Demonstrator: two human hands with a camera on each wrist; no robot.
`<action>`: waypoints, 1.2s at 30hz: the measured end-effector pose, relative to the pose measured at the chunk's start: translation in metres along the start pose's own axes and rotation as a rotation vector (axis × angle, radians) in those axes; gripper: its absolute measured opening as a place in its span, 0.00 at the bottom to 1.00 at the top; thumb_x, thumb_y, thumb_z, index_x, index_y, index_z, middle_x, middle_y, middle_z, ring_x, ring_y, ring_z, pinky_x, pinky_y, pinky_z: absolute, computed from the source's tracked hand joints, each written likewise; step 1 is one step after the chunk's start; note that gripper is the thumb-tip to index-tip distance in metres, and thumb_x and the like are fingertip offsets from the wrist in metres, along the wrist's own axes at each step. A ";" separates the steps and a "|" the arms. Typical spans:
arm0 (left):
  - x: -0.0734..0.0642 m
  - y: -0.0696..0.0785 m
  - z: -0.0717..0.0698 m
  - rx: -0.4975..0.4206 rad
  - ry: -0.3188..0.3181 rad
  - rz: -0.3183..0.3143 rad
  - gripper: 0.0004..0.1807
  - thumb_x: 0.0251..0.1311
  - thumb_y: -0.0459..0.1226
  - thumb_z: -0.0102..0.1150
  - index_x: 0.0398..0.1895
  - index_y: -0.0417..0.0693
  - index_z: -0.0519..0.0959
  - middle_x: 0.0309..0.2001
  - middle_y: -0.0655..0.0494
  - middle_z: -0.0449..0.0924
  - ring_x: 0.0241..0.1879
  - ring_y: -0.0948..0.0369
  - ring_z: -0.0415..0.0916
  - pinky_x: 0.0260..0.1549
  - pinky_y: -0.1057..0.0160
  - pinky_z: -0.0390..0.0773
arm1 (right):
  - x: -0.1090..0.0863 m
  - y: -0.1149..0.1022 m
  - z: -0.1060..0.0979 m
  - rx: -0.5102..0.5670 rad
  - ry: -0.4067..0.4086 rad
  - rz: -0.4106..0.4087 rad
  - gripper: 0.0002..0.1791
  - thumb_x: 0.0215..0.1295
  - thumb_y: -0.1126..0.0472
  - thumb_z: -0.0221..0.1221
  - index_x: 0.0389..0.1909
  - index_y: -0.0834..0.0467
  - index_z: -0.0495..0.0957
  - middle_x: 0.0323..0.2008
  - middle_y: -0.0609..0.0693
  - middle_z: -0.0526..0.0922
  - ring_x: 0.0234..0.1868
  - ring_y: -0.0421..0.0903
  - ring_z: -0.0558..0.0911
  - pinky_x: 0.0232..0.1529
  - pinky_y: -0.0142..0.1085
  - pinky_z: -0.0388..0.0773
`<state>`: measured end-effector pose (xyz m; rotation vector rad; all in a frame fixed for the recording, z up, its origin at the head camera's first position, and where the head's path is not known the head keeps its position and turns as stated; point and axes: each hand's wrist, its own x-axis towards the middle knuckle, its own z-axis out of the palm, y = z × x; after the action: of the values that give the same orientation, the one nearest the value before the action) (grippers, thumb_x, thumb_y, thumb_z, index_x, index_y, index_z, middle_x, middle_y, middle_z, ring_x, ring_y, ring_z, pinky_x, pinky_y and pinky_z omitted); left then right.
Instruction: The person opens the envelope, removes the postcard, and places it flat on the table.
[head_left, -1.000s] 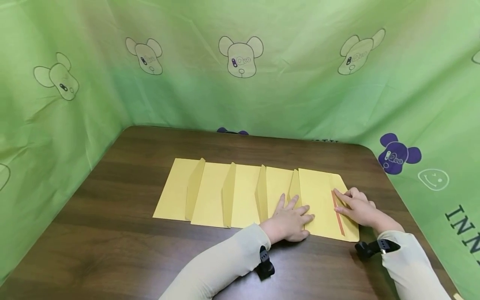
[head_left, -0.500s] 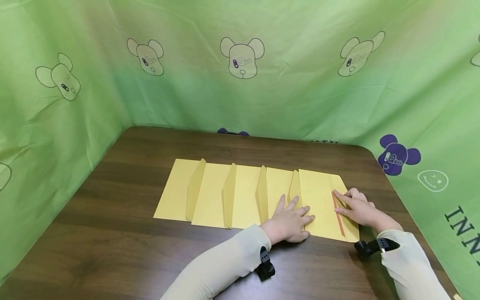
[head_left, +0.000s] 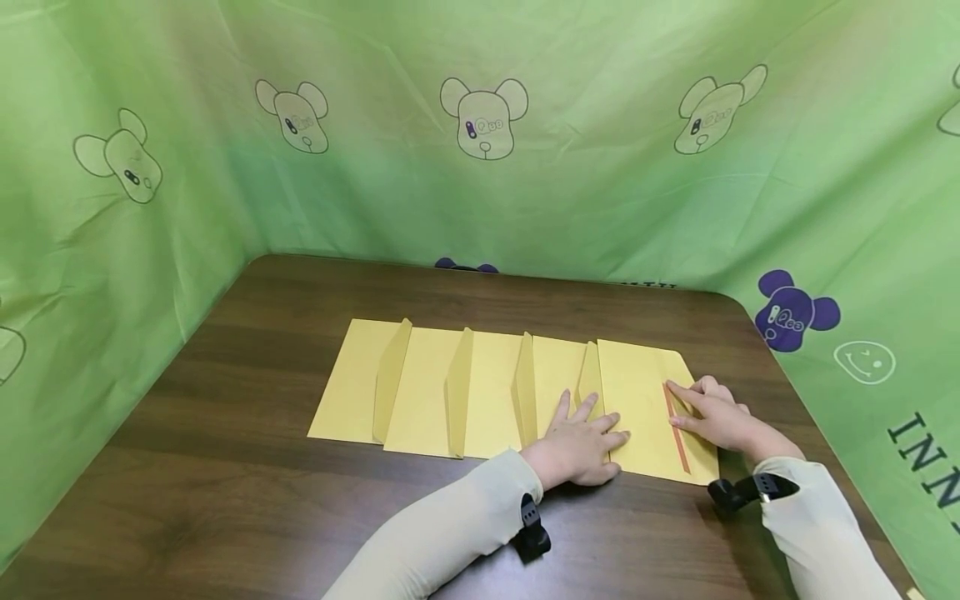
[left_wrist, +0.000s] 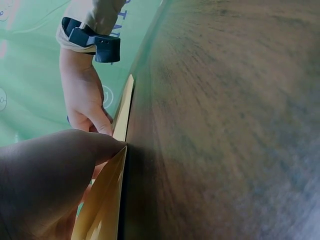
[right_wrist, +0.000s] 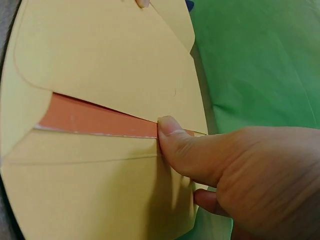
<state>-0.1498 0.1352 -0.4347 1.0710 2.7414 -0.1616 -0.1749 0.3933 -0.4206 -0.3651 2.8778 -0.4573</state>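
Observation:
Several yellow paper envelopes [head_left: 423, 387] lie overlapped in a row, with narrow flaps standing up between them. Spread flat, my left hand [head_left: 577, 442] rests across the rightmost envelope [head_left: 637, 392] and its neighbour. An orange-red strip [head_left: 677, 429] shows at the right part of that last envelope; the right wrist view shows this orange strip [right_wrist: 95, 117] in the opening, with a thin white edge. My right hand [head_left: 723, 421] touches it with thumb and index finger, set apart along its length. The thumb [right_wrist: 177, 142] presses at the strip's edge; the index fingertip is hidden there.
Everything lies on a dark brown wooden table [head_left: 225, 492]. A green curtain [head_left: 375, 192] with bear-head prints hangs along its back and sides. Black cameras [head_left: 531, 529] are strapped to both wrists over pale sleeves.
Both hands and the envelopes hold their places. The head view has shifted very slightly; nothing else visibly differs.

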 end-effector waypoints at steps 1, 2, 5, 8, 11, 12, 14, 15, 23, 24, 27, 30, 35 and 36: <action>0.000 0.000 0.000 -0.001 0.001 0.001 0.30 0.70 0.64 0.39 0.75 0.85 0.54 0.76 0.79 0.47 0.78 0.61 0.36 0.73 0.47 0.38 | 0.001 0.001 0.000 0.002 -0.002 0.003 0.38 0.66 0.53 0.64 0.68 0.73 0.63 0.41 0.59 0.65 0.44 0.59 0.64 0.37 0.51 0.59; -0.001 0.000 0.000 -0.001 0.002 0.001 0.30 0.70 0.64 0.38 0.75 0.85 0.54 0.76 0.79 0.47 0.78 0.61 0.36 0.73 0.47 0.38 | 0.001 0.001 0.000 0.004 -0.004 0.007 0.39 0.66 0.53 0.64 0.68 0.73 0.62 0.41 0.58 0.65 0.44 0.59 0.64 0.37 0.50 0.59; -0.001 0.000 0.000 -0.005 0.005 0.004 0.30 0.71 0.63 0.38 0.75 0.84 0.54 0.76 0.78 0.47 0.78 0.60 0.36 0.73 0.47 0.38 | 0.002 0.002 -0.001 0.017 -0.011 0.010 0.40 0.65 0.53 0.65 0.68 0.73 0.62 0.40 0.58 0.64 0.44 0.59 0.63 0.37 0.50 0.59; -0.001 0.000 0.000 -0.010 0.004 0.004 0.30 0.71 0.63 0.39 0.75 0.84 0.54 0.76 0.78 0.47 0.78 0.60 0.37 0.73 0.47 0.38 | 0.003 0.003 -0.001 0.022 -0.011 0.003 0.40 0.64 0.53 0.65 0.68 0.73 0.62 0.39 0.58 0.64 0.43 0.58 0.63 0.37 0.49 0.59; -0.001 0.000 0.000 -0.016 0.002 0.000 0.30 0.70 0.64 0.39 0.75 0.84 0.54 0.76 0.78 0.47 0.78 0.60 0.37 0.73 0.47 0.38 | 0.005 0.004 -0.001 0.016 -0.004 -0.014 0.40 0.63 0.53 0.67 0.67 0.73 0.64 0.38 0.57 0.64 0.41 0.57 0.64 0.36 0.48 0.59; -0.001 0.000 0.000 -0.017 0.002 -0.001 0.30 0.70 0.64 0.39 0.75 0.84 0.55 0.76 0.79 0.48 0.78 0.60 0.37 0.73 0.47 0.38 | 0.006 0.003 -0.002 0.014 -0.007 -0.015 0.40 0.62 0.54 0.67 0.67 0.73 0.64 0.38 0.57 0.63 0.41 0.57 0.63 0.35 0.47 0.59; -0.001 0.000 0.000 -0.018 0.002 0.000 0.30 0.70 0.64 0.39 0.75 0.84 0.55 0.76 0.79 0.48 0.78 0.61 0.37 0.73 0.47 0.38 | 0.007 0.003 -0.003 0.009 -0.012 -0.020 0.40 0.61 0.54 0.68 0.67 0.74 0.64 0.37 0.57 0.63 0.39 0.56 0.63 0.34 0.45 0.59; -0.001 0.000 0.000 -0.019 0.002 0.001 0.30 0.70 0.64 0.39 0.75 0.84 0.55 0.76 0.79 0.48 0.78 0.61 0.37 0.73 0.47 0.38 | 0.007 0.002 -0.004 0.005 -0.015 -0.019 0.41 0.61 0.55 0.68 0.66 0.74 0.64 0.36 0.56 0.62 0.39 0.55 0.63 0.34 0.44 0.59; -0.002 -0.001 -0.001 -0.011 0.011 0.003 0.30 0.70 0.64 0.40 0.75 0.84 0.55 0.76 0.78 0.48 0.78 0.60 0.37 0.73 0.47 0.39 | 0.016 -0.002 -0.015 -0.013 -0.067 -0.073 0.42 0.57 0.58 0.71 0.64 0.79 0.63 0.33 0.55 0.67 0.35 0.53 0.62 0.36 0.42 0.60; -0.001 -0.001 -0.001 -0.007 0.013 0.002 0.30 0.70 0.64 0.40 0.75 0.84 0.55 0.76 0.78 0.48 0.78 0.60 0.38 0.73 0.47 0.39 | 0.018 -0.002 -0.015 -0.011 -0.074 -0.077 0.42 0.56 0.59 0.71 0.64 0.79 0.64 0.33 0.56 0.68 0.36 0.53 0.63 0.37 0.42 0.61; -0.002 0.000 0.000 -0.003 0.013 0.000 0.30 0.70 0.64 0.40 0.75 0.84 0.55 0.76 0.78 0.49 0.78 0.60 0.38 0.73 0.47 0.40 | 0.020 0.000 -0.015 0.008 -0.081 -0.064 0.39 0.55 0.58 0.72 0.62 0.75 0.68 0.37 0.59 0.71 0.39 0.57 0.69 0.41 0.47 0.68; -0.002 0.002 0.001 -0.006 0.017 -0.001 0.30 0.70 0.64 0.40 0.75 0.84 0.56 0.76 0.79 0.49 0.77 0.60 0.38 0.73 0.47 0.40 | 0.020 0.001 -0.015 0.026 -0.065 -0.060 0.36 0.53 0.59 0.73 0.57 0.73 0.71 0.39 0.64 0.72 0.42 0.61 0.73 0.43 0.53 0.72; -0.001 0.003 -0.001 -0.003 0.015 -0.005 0.30 0.70 0.64 0.40 0.74 0.85 0.56 0.76 0.79 0.49 0.77 0.61 0.38 0.73 0.48 0.40 | 0.025 -0.001 -0.017 0.033 -0.041 -0.073 0.32 0.46 0.64 0.76 0.49 0.73 0.72 0.36 0.61 0.72 0.38 0.58 0.74 0.41 0.52 0.74; -0.001 0.002 -0.001 -0.001 0.011 -0.009 0.30 0.70 0.64 0.40 0.74 0.85 0.55 0.76 0.79 0.48 0.77 0.61 0.38 0.73 0.48 0.40 | 0.027 -0.002 -0.017 0.035 -0.038 -0.074 0.32 0.45 0.65 0.76 0.48 0.73 0.73 0.35 0.59 0.72 0.38 0.56 0.74 0.40 0.51 0.74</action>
<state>-0.1477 0.1363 -0.4333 1.0623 2.7564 -0.1563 -0.2047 0.3887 -0.4082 -0.4706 2.8235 -0.5074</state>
